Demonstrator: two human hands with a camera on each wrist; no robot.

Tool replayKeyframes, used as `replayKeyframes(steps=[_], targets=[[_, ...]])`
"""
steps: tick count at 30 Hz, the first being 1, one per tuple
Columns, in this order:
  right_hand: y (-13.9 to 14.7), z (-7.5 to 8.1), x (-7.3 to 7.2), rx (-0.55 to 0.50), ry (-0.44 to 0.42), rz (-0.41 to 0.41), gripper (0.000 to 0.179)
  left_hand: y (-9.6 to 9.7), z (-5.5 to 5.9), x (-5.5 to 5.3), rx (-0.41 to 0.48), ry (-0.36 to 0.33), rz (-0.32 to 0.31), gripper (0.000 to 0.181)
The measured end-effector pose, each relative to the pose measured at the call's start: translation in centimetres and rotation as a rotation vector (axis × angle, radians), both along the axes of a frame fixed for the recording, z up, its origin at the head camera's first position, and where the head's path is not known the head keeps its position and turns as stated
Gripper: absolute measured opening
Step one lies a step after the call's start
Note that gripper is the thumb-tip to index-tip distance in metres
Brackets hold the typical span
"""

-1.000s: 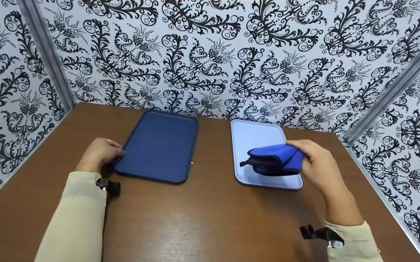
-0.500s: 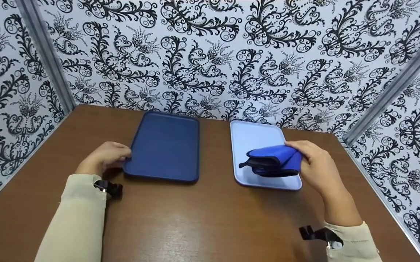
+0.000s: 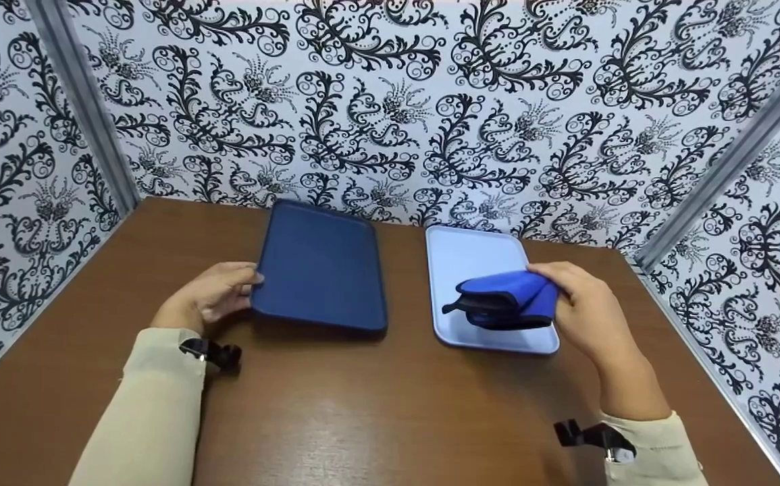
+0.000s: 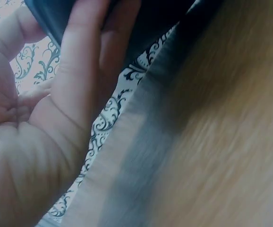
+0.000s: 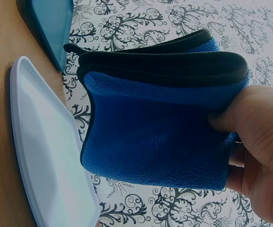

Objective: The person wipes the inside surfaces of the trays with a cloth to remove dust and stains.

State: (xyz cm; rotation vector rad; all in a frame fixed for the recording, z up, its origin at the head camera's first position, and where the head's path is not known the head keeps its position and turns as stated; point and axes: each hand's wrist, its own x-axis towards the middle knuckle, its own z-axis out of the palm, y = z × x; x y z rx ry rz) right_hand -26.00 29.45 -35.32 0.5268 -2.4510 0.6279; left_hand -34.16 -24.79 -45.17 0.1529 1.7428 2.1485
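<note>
My left hand (image 3: 221, 293) grips the left edge of a dark blue tray (image 3: 322, 266), thumb on top and fingers beneath. The tray's left side is raised and it tilts down to the right. In the left wrist view the fingers (image 4: 82, 56) lie under the tray's dark underside (image 4: 150, 23). My right hand (image 3: 589, 314) pinches a folded blue cloth (image 3: 531, 287) with black edging, held above a light blue tray (image 3: 477, 246). The right wrist view shows the thumb pressed on the cloth's fluffy face (image 5: 155, 127), with the other fingers behind it.
Both trays are near the back of a brown wooden table (image 3: 335, 412). A patterned black-and-white wall (image 3: 376, 115) rises right behind the table, and similar panels close off the left and right sides.
My left hand has shifted right with the dark blue tray, and the tray's left side has lifted. My right hand keeps the cloth nearly still over the light blue tray.
</note>
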Motion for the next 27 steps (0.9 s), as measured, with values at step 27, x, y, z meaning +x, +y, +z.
replayKeyframes(steps=[27], targets=[[0.2, 0.0, 0.0, -0.102, -0.001, -0.001, 0.040, 8.8, 1.7, 0.9, 0.108, -0.096, 0.008, 0.065]])
